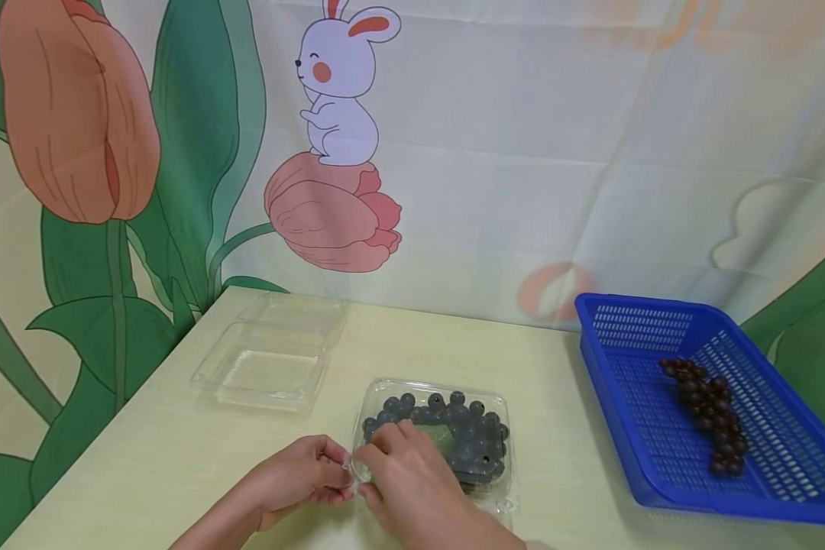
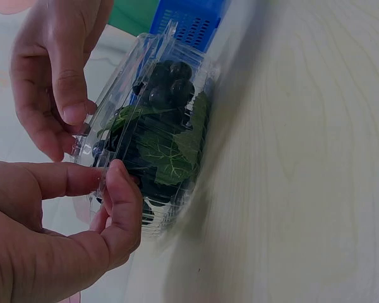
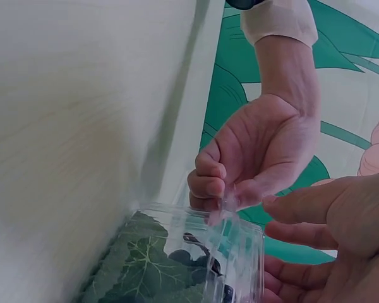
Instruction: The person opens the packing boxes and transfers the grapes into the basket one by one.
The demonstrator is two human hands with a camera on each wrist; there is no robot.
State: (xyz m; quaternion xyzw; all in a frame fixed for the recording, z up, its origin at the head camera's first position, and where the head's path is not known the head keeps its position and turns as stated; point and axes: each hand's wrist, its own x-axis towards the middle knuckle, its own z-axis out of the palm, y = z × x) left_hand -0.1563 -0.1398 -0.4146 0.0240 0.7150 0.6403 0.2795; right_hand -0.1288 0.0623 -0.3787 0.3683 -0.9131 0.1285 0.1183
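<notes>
A clear plastic clamshell box (image 1: 447, 384) full of dark grapes (image 1: 477, 451) sits near the front of the table, its lid lying over the fruit. Green leaves (image 2: 167, 151) show through its wall. At the box's near left corner my left hand (image 1: 302, 477) pinches the plastic rim between thumb and fingers. My right hand (image 1: 419, 489) lies over the lid's left part, its loosely bent fingers touching the lid edge beside the left hand. In the right wrist view the right fingers (image 3: 303, 235) lie along the lid side. Whether the rim is fully closed cannot be seen.
An open clear clamshell box (image 1: 209, 376) stands at the table's back left. On the right, a blue plastic basket (image 1: 608, 435) holds a bunch of dark red grapes (image 1: 708, 409). A printed cloth (image 1: 481, 191) hangs behind the table (image 1: 550, 458).
</notes>
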